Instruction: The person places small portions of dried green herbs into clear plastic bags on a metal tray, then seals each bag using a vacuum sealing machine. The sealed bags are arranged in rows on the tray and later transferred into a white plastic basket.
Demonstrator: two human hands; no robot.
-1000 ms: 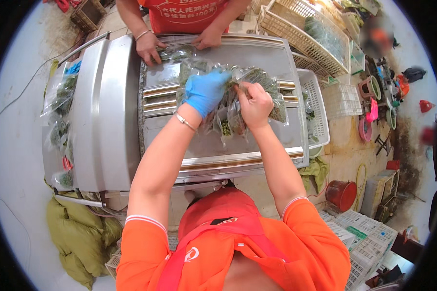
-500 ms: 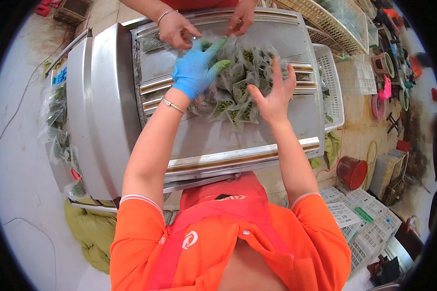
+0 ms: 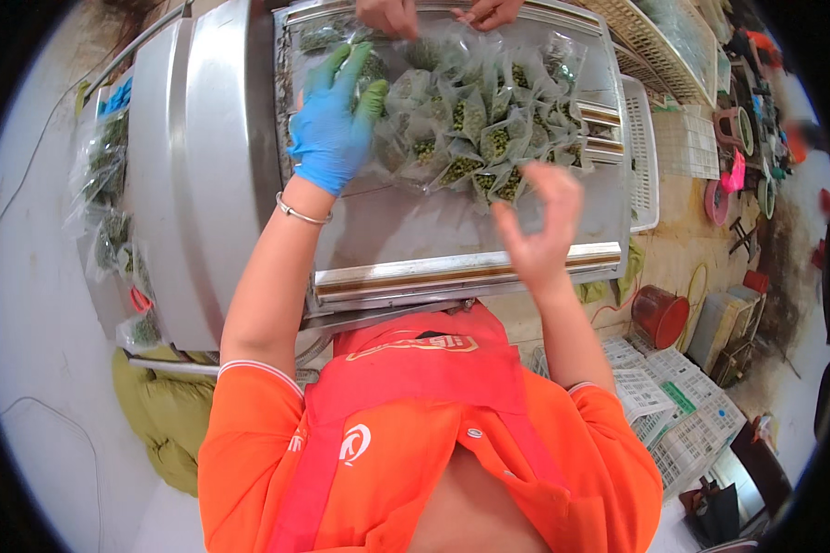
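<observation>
Clear plastic bags of small green berry-like pieces lie in an overlapping cluster on the flat steel bed. My left hand, in a blue glove with green-tinted fingertips, is at the cluster's left end with its fingers apart. A filled bag shows beside its fingers; whether they touch it, I cannot tell. My bare right hand, slightly blurred, hovers by the cluster's near right edge, thumb and fingers apart and nothing in it. Across the bed, a co-worker's hands are at the far bags.
Metal sealing bars run along the bed's near side. A curved steel lid stands at the left, with more filled bags beyond it. On the right are a white plastic basket and a red bucket on the floor.
The bags are spread wider across the bed, and more of them show. My left hand has moved left and my right hand nearer to me. The co-worker's hands have drawn back toward the far edge.
</observation>
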